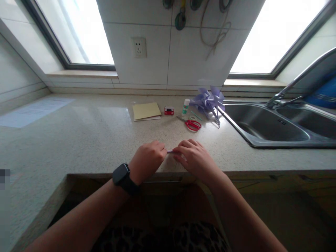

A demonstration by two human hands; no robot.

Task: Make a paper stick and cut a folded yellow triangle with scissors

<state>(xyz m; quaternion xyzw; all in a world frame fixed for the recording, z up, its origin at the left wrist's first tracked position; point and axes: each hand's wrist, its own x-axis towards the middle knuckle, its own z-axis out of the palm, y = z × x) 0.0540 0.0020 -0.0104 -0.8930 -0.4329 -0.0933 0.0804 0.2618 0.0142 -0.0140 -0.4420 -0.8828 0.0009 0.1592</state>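
Note:
Between my two hands runs a thin purple strip (pixel 170 152), low over the counter near its front edge; most of it is hidden by fingers. My left hand (pixel 149 158), with a dark watch (pixel 121 174) on the wrist, is closed on the strip's left end. On the other end, my right hand (pixel 193 157) pinches it between thumb and fingers. Beyond the hands lie red-handled scissors (pixel 193 125), a glue stick (pixel 185 106) standing upright, a small red box (pixel 169 111), and a thin green stick (pixel 196 116). Purple paper pinwheels (pixel 208 101) rest in a bunch beside the sink.
Yellow paper (pixel 147 110) sits on the counter (pixel 99 140) behind my left hand. A printed sheet (pixel 34 110) is at the far left. To the right is a steel double sink (pixel 262 122) with a faucet (pixel 301 78). The tiled wall has a socket (pixel 139 47).

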